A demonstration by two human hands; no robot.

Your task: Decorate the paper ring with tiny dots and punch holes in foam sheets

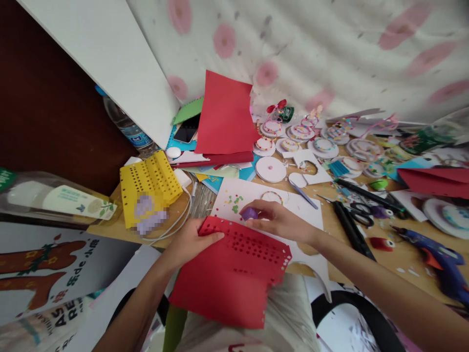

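My left hand (192,239) grips the top left corner of a red paper sheet (230,278) full of punched holes, thumb on top. My right hand (274,220) is closed on a small purple hole punch (249,213) at the sheet's upper edge. The red sheet hangs over my lap and the table edge. Under my right hand lies a white sheet (242,193) strewn with small coloured paper dots.
A yellow punched sheet (148,188) lies left with a white cable beside it. Red paper (225,117), a phone (186,131) and several decorated white discs (289,139) fill the back. Scissors (353,215), a blue glue gun (439,259) and plastic bottles (126,127) surround the work spot.
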